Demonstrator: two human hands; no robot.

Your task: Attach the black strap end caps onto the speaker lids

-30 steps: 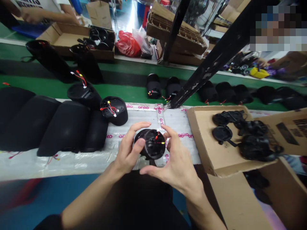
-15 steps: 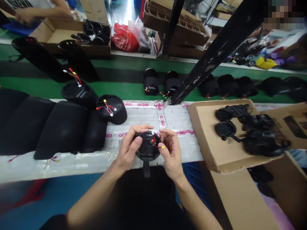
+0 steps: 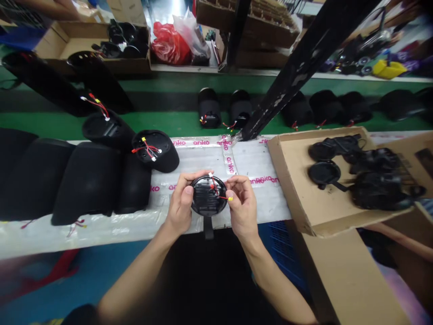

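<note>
A round black cap (image 3: 207, 198) with red wires and a yellow connector is held upright over the near edge of the plastic-covered bench (image 3: 203, 158). My left hand (image 3: 181, 205) grips its left rim, thumb on the face. The fingers of my right hand (image 3: 241, 205) pinch the red wire with the yellow connector (image 3: 229, 197) at the cap's right side. A black strap hangs below the cap.
Black cylindrical housings (image 3: 84, 178) lie in a row at the left, two with wired ends (image 3: 154, 149) facing up. A cardboard box (image 3: 294, 189) of black caps (image 3: 323, 174) stands at the right. More housings sit on the green conveyor (image 3: 162, 122). A black slanted post (image 3: 297, 72) rises behind.
My right hand went from spread open around the cap to pinching the wire at its right side. The cap has been turned so that its flat face shows more. The view has shifted slightly.
</note>
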